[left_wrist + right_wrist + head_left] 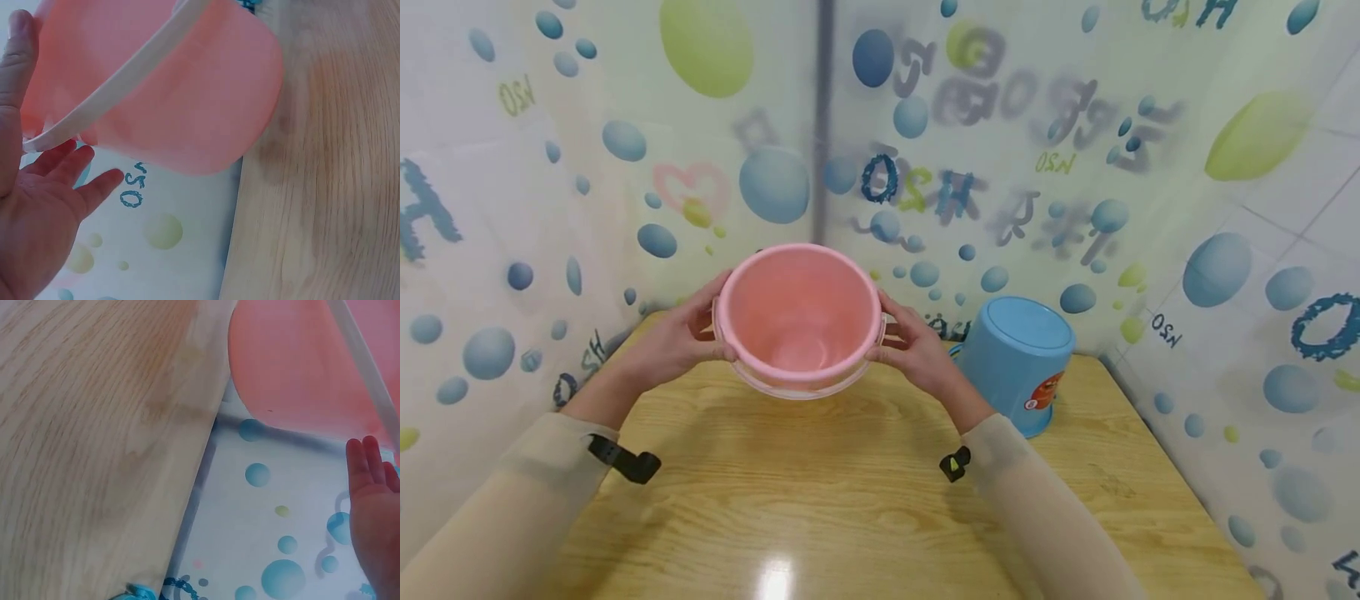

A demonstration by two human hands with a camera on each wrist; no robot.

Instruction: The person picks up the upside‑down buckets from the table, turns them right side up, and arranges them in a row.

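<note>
A pink bucket [801,312] is held up over the wooden table, its mouth tipped toward the head camera. My left hand [683,340] grips it at the left side of the rim, thumb on the front and fingers behind. On the opposite side my right hand [917,343] holds the rim in the same way. The bucket's pale handle [119,87] hangs down across its near side. In the right wrist view, the bucket wall [294,369] slopes away beyond the fingers, and the thumb is out of frame.
Upside down on the table [820,500], at the back right, stands a blue bucket [1015,358] with a red sticker, close beyond my right forearm. A patterned curtain [887,275] hangs behind the table and along both sides. Each wrist wears a black strap [625,460].
</note>
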